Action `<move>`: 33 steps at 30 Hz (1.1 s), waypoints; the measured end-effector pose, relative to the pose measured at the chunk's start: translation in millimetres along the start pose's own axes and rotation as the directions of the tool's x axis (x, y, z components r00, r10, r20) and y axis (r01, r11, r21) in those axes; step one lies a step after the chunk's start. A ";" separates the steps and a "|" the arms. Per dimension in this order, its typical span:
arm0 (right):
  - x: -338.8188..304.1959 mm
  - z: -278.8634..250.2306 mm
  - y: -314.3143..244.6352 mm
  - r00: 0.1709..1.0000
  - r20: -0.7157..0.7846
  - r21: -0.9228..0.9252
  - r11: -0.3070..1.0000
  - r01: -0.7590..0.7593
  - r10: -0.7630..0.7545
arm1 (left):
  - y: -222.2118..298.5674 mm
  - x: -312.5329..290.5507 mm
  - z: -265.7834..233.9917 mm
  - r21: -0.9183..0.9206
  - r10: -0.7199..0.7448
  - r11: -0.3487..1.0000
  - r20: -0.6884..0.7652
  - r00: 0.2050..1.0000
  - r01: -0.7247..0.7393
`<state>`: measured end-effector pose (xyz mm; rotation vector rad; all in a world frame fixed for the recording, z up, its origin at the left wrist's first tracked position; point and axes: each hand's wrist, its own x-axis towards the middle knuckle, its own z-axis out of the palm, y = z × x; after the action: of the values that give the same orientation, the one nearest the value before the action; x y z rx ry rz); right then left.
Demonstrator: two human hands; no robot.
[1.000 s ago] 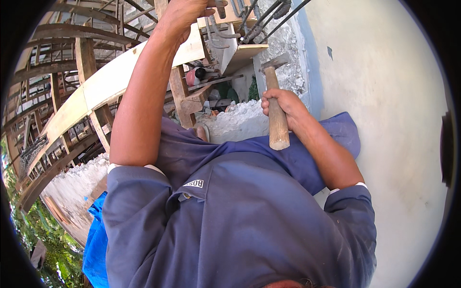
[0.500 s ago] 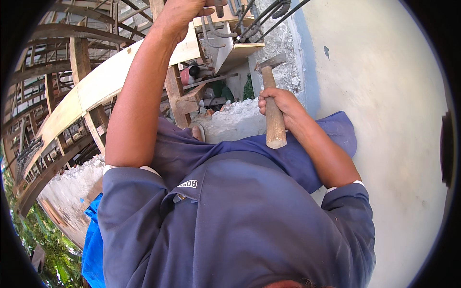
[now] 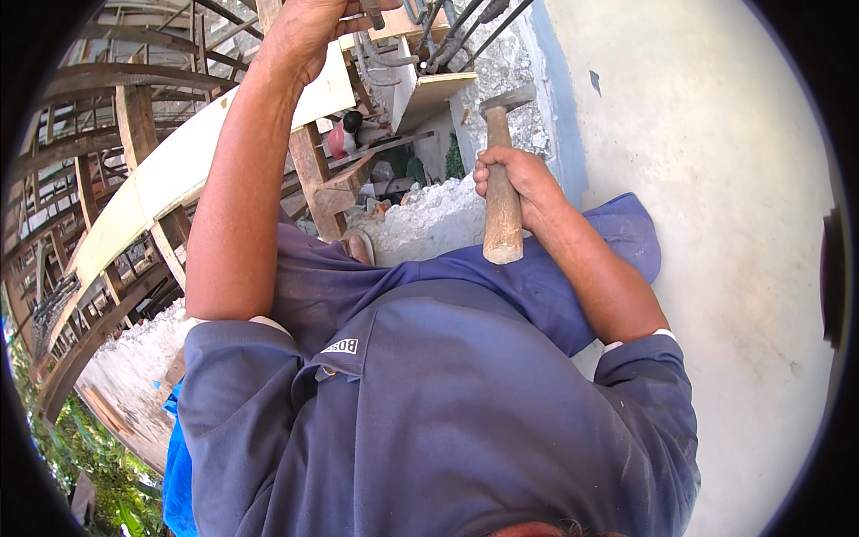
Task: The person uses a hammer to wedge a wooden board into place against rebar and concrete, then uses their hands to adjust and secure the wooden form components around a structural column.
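My right hand [image 3: 522,186] is wrapped around the wooden handle of a hammer [image 3: 503,210]. Its flat metal head [image 3: 508,98] points up and away from me, beside the rough concrete edge. My left arm reaches far forward, and my left hand [image 3: 309,36] is partly cut off by the upper rim. Its fingers close around a short dark metal rod [image 3: 372,12], of which only the lower end shows. Just right of that hand, bent steel bars [image 3: 394,63] stick out by a plywood form board [image 3: 434,98].
A smooth pale wall [image 3: 698,224] runs along my right. Timber scaffolding [image 3: 134,125] and a long pale plywood strip [image 3: 134,201] fill the left. Below, a person in red [image 3: 342,139] is near broken concrete [image 3: 420,219]. Straight rebar [image 3: 479,40] juts out at the top.
The hammer has shifted slightly up and to the left, its handle now more upright. My left hand with the rod has moved a little left and up in the view.
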<state>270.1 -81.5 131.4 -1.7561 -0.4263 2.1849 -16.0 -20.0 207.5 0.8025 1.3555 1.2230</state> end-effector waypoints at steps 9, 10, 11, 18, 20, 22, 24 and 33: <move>0.7 -0.7 2.9 1.000 -0.005 -0.034 0.999 -0.015 0.015 | 5.0 -4.0 2.8 0.032 -0.010 0.999 -0.044 0.999 0.011; 2.1 -1.4 3.2 1.000 -0.003 -0.024 1.000 -0.018 0.018 | 4.5 -3.4 1.0 0.034 -0.016 0.999 -0.038 0.999 0.017; 3.0 -0.6 3.8 1.000 -0.002 -0.014 1.000 -0.021 0.021 | 4.3 -3.9 -1.3 0.037 -0.023 0.999 -0.031 0.999 0.024; 3.0 -4.6 3.4 1.000 -0.004 -0.015 1.000 -0.005 0.005 | 18.8 -23.3 12.2 0.081 0.031 0.996 0.007 0.999 -0.032; 2.4 -4.2 3.1 1.000 0.000 -0.015 1.000 -0.011 0.011 | 21.4 -26.6 14.3 0.094 0.044 0.995 0.003 0.999 -0.044; -0.9 -0.2 0.9 1.000 0.016 -0.017 1.000 -0.022 0.023 | 16.1 -20.3 6.6 0.096 0.041 0.995 -0.002 0.999 -0.041; -1.6 1.2 0.4 0.999 0.027 -0.020 0.999 -0.033 0.033 | 6.3 -5.5 -3.0 0.059 -0.016 0.998 0.022 1.000 0.015; 0.7 0.2 1.4 0.999 0.027 -0.033 0.999 -0.018 0.019 | -0.8 0.0 -4.7 0.025 0.012 1.000 0.058 0.998 -0.013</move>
<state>269.7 -82.5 130.3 -1.7556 -0.4567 2.2289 -20.5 -21.2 206.2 0.8590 1.3231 1.1854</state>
